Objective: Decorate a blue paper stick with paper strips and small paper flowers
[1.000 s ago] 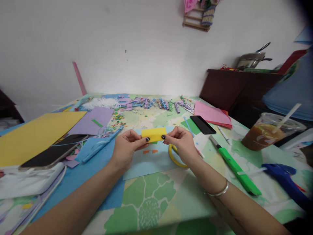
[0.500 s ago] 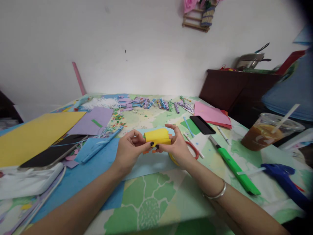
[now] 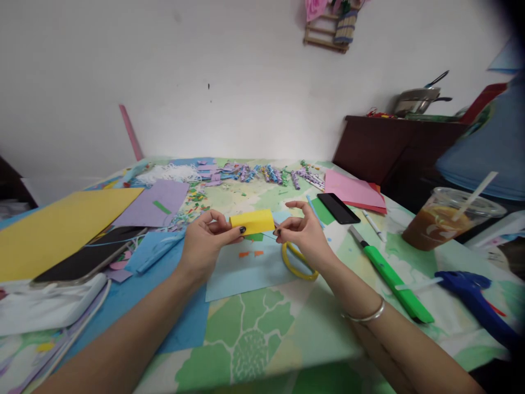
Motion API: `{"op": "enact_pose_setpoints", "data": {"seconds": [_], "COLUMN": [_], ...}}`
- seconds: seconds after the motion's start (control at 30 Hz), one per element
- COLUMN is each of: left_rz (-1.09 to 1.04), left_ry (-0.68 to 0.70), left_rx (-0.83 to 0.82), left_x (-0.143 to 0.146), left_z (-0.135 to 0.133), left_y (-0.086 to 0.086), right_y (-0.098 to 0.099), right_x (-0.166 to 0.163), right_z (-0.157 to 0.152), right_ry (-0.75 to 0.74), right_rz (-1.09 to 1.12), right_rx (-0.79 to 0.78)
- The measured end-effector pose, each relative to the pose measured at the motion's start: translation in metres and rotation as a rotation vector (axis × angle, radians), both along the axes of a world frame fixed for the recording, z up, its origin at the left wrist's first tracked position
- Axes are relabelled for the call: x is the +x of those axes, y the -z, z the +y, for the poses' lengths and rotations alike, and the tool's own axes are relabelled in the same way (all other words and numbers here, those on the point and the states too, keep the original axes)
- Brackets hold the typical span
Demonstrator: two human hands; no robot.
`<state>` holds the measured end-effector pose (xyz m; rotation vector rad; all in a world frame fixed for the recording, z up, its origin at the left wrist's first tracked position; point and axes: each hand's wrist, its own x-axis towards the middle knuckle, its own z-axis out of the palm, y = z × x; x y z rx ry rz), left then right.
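Observation:
My left hand (image 3: 207, 241) pinches a yellow piece of paper (image 3: 252, 220), bent over into a flattened roll, between thumb and fingers. The roll is held above a light blue sheet (image 3: 250, 279). Just right of its free end is my right hand (image 3: 301, 235), apart from the paper, with thumb and fingertips pressed together. Whether they hold something small cannot be made out. Below that hand a yellow loop (image 3: 298, 269), like a scissors handle, lies on the sheet's right edge. Small orange scraps (image 3: 244, 254) rest on the sheet.
On the right are a green utility knife (image 3: 396, 282), a blue glue gun (image 3: 471, 298), an iced drink (image 3: 437, 221) and a black phone (image 3: 338, 208). Large yellow (image 3: 65, 227) and purple sheets (image 3: 153, 202) cover the left. Curled paper strips (image 3: 270, 174) line the back.
My right hand has come off the yellow paper and moved slightly right. My left hand has shifted left with the paper, which now looks flatter. The orange scraps are more exposed.

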<state>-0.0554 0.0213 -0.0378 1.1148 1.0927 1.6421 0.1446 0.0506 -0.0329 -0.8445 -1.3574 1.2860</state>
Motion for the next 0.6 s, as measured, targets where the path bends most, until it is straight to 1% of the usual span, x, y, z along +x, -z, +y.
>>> {"op": "enact_pose_setpoints", "data": {"seconds": [0.07,0.1,0.23,0.33,0.47,0.6], "left_rz": [-0.027,-0.032,0.016,0.03,0.017,0.056], "left_ry": [-0.003,-0.006,0.017,0.077,0.169,0.187], "left_rx": [0.013,0.02,-0.002,-0.066,-0.134,-0.12], "left_x": [-0.003,-0.004,0.001,0.007,0.015,0.019], "left_z": [0.002,0.002,-0.003,-0.007,-0.011,-0.011], "left_y": [0.0,0.0,-0.002,-0.004,-0.003,-0.002], "right_y": [-0.002,-0.003,0.0,0.003,0.005,0.008], "right_x": [0.002,0.003,-0.004,-0.01,-0.014,-0.017], "right_z": [0.001,0.001,-0.005,-0.01,-0.013,-0.013], "right_ry": [0.015,-0.001,-0.124,-0.189,-0.169,-0.134], "right_rz": [0.003,0.011,0.074,0.098,0.083,0.038], "right_rx": [-0.005,-0.016,-0.077,-0.095,-0.044,0.016]}}
